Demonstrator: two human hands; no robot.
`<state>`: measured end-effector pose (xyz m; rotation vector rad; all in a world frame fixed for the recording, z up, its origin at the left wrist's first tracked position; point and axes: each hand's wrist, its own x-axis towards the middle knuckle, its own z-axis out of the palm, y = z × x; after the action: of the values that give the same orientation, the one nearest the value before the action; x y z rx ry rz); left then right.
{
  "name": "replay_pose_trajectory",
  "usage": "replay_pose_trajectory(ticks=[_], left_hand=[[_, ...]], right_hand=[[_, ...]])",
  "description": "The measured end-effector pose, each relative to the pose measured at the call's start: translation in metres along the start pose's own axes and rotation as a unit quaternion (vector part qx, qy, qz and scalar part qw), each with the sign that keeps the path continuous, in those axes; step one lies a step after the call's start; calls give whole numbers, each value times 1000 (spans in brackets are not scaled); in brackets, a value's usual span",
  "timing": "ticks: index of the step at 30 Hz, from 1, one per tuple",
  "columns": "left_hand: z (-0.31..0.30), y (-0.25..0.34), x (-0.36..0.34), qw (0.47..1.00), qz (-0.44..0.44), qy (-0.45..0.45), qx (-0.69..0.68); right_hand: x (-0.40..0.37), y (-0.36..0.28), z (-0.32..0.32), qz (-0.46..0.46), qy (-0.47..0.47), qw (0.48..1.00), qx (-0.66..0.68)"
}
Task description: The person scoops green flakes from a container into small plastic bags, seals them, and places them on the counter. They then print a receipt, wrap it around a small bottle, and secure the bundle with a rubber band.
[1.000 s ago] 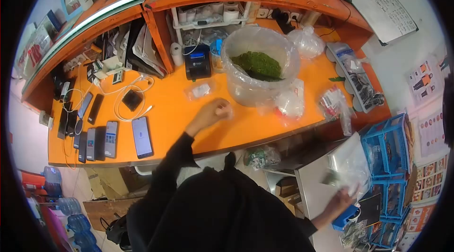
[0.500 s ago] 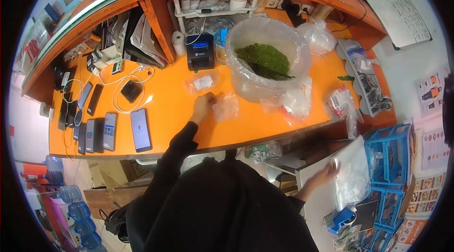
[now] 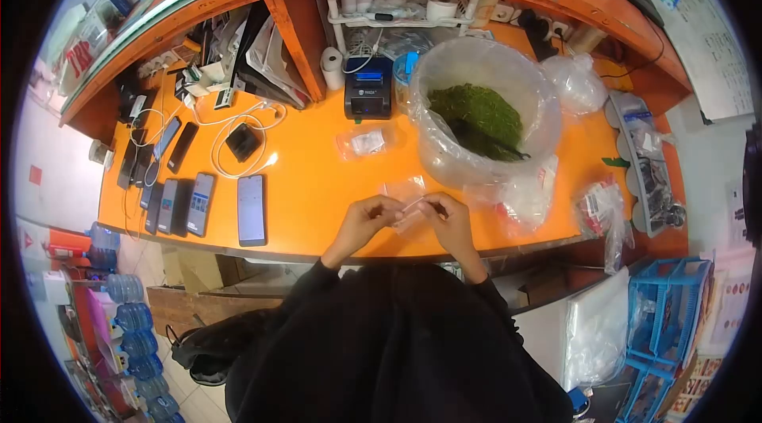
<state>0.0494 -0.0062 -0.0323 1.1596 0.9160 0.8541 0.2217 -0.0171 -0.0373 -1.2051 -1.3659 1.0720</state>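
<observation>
Both my hands meet over the front part of the orange counter. My left hand (image 3: 367,221) pinches one side of a small clear plastic bag (image 3: 411,186), and my right hand (image 3: 449,224) pinches the other side, fingertips nearly touching. Just beyond and to the right stands a large bucket lined with clear plastic (image 3: 432,155), with green leafy material (image 3: 480,113) inside. Another small clear packet with a white label (image 3: 367,142) lies behind my left hand. A black label printer (image 3: 368,90) sits at the back.
Several phones (image 3: 252,213) and a coiled white cable (image 3: 218,155) lie on the left of the orange counter (image 3: 309,185). Plastic bags (image 3: 601,209) and a grey tray (image 3: 639,161) are at the right. Blue crates (image 3: 667,312) stand at lower right.
My right hand has come up from the lower right, beside the counter, to meet my left. The small bag is now held between both hands. The view has shifted somewhat.
</observation>
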Motion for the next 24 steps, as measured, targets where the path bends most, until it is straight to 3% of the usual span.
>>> replay_pose_trajectory(ticks=[4, 5, 9, 11, 12, 13, 14, 15, 17, 19, 21, 22, 24], left_hand=[[-3, -4, 0, 997, -72, 5, 17], [-3, -6, 1, 997, -71, 10, 17], [4, -23, 13, 994, -12, 81, 67], [9, -32, 17, 991, 24, 105, 82], [14, -31, 19, 988, 30, 126, 87], [16, -29, 22, 984, 38, 147, 92], [17, -26, 22, 991, 32, 132, 1], [13, -25, 23, 990, 34, 134, 1], [4, -25, 22, 992, 3, 88, 85], [7, -17, 19, 988, 29, 106, 108], [13, -13, 16, 982, 57, 127, 130], [18, -14, 16, 974, 83, 148, 151], [19, -16, 15, 964, 111, 176, 168]], right_hand=[[9, 2, 0, -62, 17, 992, -107], [11, 1, 3, -102, 46, 980, -162], [12, 13, 17, -133, 115, 971, -162], [14, 3, 20, -33, -22, 998, -44], [19, 9, 18, -17, -64, 995, -77], [22, 12, 14, -21, -66, 995, -77], [24, 15, 10, 23, -106, 994, -9], [26, 15, 8, 68, -146, 985, 60], [28, 20, 3, 68, -156, 983, 63], [28, 21, 1, 71, -168, 981, 64], [29, 20, 3, -69, -151, 968, -187], [28, 20, 5, -69, -158, 967, -189], [29, 20, 9, -160, -152, 943, -249]])
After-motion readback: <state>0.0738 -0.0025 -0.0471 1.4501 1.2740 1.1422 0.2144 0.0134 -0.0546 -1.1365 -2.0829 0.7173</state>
